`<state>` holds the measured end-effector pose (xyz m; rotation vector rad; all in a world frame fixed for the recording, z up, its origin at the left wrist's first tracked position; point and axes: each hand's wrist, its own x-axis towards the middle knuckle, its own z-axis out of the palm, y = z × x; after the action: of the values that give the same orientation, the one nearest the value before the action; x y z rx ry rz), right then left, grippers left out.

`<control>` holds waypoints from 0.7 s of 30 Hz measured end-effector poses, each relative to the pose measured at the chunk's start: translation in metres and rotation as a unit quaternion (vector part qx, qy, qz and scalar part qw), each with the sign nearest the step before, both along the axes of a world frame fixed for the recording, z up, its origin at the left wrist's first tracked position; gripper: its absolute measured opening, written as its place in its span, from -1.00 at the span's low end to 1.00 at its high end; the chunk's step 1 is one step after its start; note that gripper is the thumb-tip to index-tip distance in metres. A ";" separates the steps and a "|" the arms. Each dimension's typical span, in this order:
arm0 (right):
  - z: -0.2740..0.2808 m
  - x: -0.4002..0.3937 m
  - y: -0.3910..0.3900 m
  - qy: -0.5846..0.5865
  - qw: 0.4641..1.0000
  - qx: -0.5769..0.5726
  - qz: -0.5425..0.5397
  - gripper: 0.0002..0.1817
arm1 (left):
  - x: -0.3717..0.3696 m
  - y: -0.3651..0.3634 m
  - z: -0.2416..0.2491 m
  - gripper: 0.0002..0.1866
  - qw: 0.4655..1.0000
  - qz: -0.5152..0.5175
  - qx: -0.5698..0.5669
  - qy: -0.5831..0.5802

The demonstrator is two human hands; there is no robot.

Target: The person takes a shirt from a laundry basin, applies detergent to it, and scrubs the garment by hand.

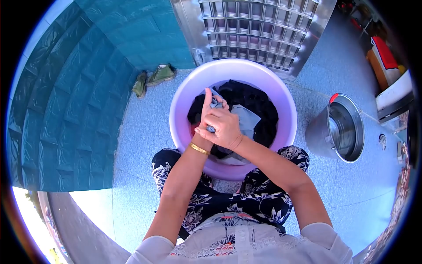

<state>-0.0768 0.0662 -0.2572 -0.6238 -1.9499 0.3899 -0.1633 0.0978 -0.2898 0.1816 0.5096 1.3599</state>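
Note:
A wide light-purple basin (288, 101) stands between my knees, with dark, wet-looking clothes (263, 103) in it. Above them, both hands are pressed together around a bunched light grey cloth (248, 119), part of which hangs down over the dark clothes. My left hand (207, 108), with a gold bracelet at the wrist, grips the cloth with one digit pointing up. Across it lies my right hand (223, 127), fingers curled closed over the same cloth. Most of the cloth between the palms is hidden.
A metal bucket (318, 134) with a red handle grip stands at right on the speckled floor. Green shoes (160, 75) sit by the blue-tiled wall (79, 110). Behind the basin is a metal grille door (259, 37). A red cloth (384, 52) is at far right.

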 end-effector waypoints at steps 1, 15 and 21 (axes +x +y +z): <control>-0.004 0.000 0.002 -0.004 1.000 0.026 -0.004 -0.86 | 0.001 0.000 -0.003 -0.54 0.998 -0.041 0.035 0.016; -0.063 0.040 0.063 -0.089 0.979 -0.007 -0.184 -0.80 | 0.021 -0.004 -0.019 -0.82 0.986 -0.002 -0.155 0.058; -0.070 0.070 0.089 -0.172 0.920 -0.079 -0.343 -0.70 | 0.000 0.025 -0.001 -0.59 0.988 0.048 -0.144 0.023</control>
<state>-0.0069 0.1548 -0.3274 -1.5013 -1.8791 -0.0124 -0.1631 0.1231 -0.2906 -0.0496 0.7556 1.3613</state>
